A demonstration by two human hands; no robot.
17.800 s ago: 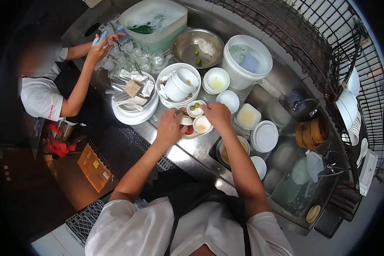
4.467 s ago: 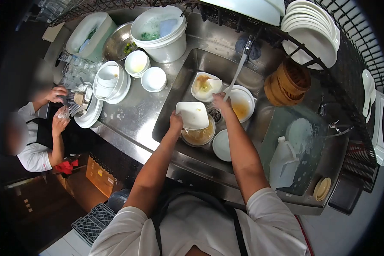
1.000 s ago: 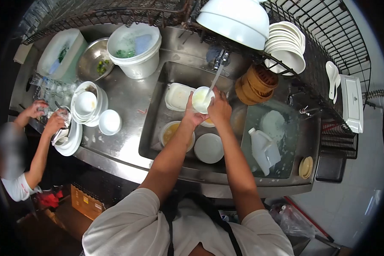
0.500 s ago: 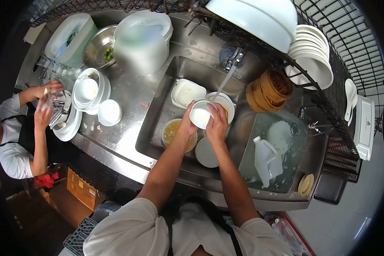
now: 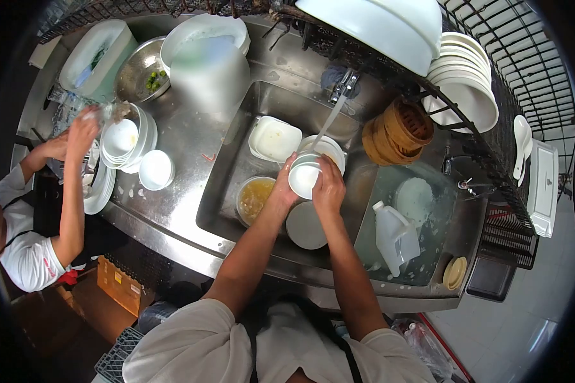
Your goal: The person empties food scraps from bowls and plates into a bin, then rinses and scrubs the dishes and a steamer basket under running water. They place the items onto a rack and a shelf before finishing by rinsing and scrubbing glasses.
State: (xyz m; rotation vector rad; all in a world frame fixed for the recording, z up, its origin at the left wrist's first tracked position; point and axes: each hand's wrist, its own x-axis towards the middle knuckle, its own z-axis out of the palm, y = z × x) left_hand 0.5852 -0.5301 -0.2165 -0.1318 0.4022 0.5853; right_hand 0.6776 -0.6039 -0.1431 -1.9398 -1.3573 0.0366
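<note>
Over the left sink basin, a small white bowl is held between my two hands. My left hand grips its left side and my right hand closes round its right side. A stream of water falls from the tap just behind the bowl's far edge. Behind it in the basin sits another round white dish, partly hidden. Left of that lies a rectangular white dish. Nearer me are a bowl of yellowish liquid and a round grey-white dish.
Bamboo steamers stand right of the tap. The water-filled right basin holds a plastic jug. Stacked white bowls and a metal bowl are on the left counter, by a co-worker's hand. A wire rack overhangs the back.
The co-worker's arm has swung up and right, toward the stacked bowls. My hands still hold the white bowl, its opening turned slightly. The whole view has shifted a little.
</note>
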